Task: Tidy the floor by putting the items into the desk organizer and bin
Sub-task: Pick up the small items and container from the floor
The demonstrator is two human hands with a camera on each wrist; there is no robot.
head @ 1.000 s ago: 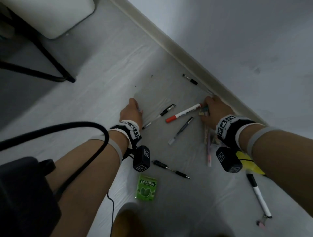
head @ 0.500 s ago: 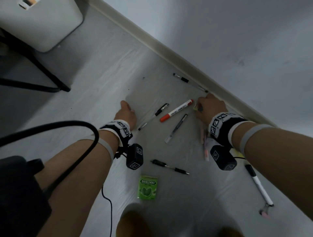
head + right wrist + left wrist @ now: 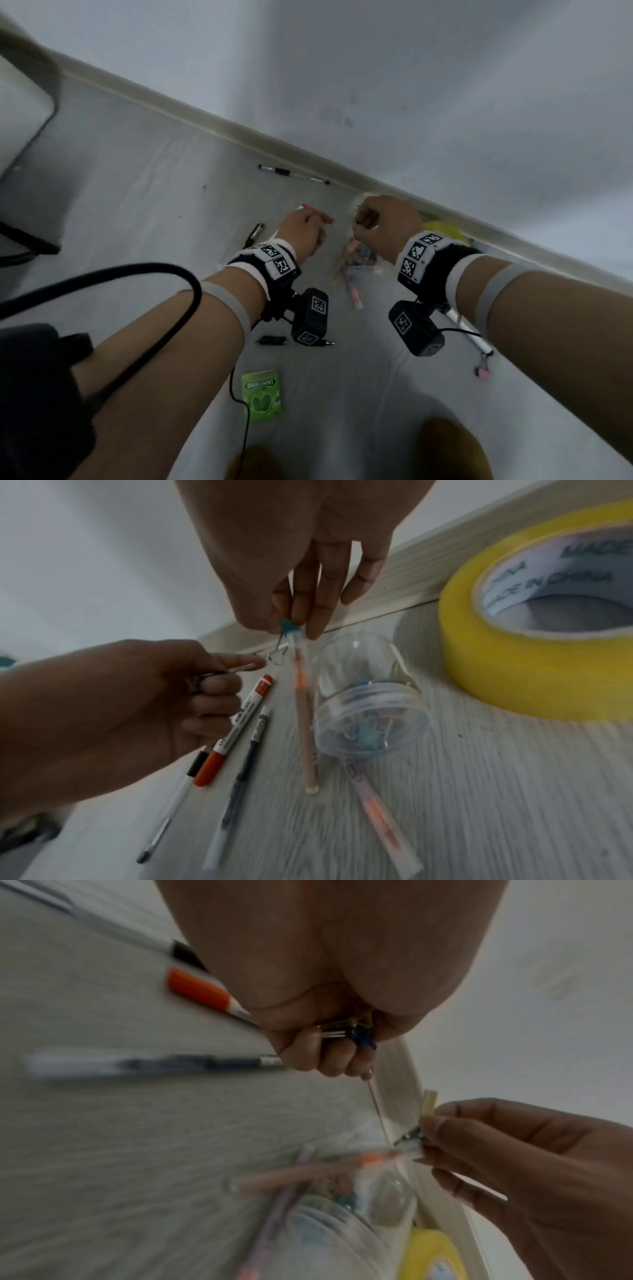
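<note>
Pinching a small teal binder clip [image 3: 289, 626] in your right hand [image 3: 298, 561], fingertips [image 3: 313, 631] clamped, you have the clear round plastic jar [image 3: 368, 696] just below them — mouth facing you — while your left hand [image 3: 143, 696] curls round more clips.

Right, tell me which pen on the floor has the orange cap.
The white marker with the orange cap, lying just under the left hand. The pens beside it, a slim black-capped one and a dark clear-barrelled one, show no orange.
</note>
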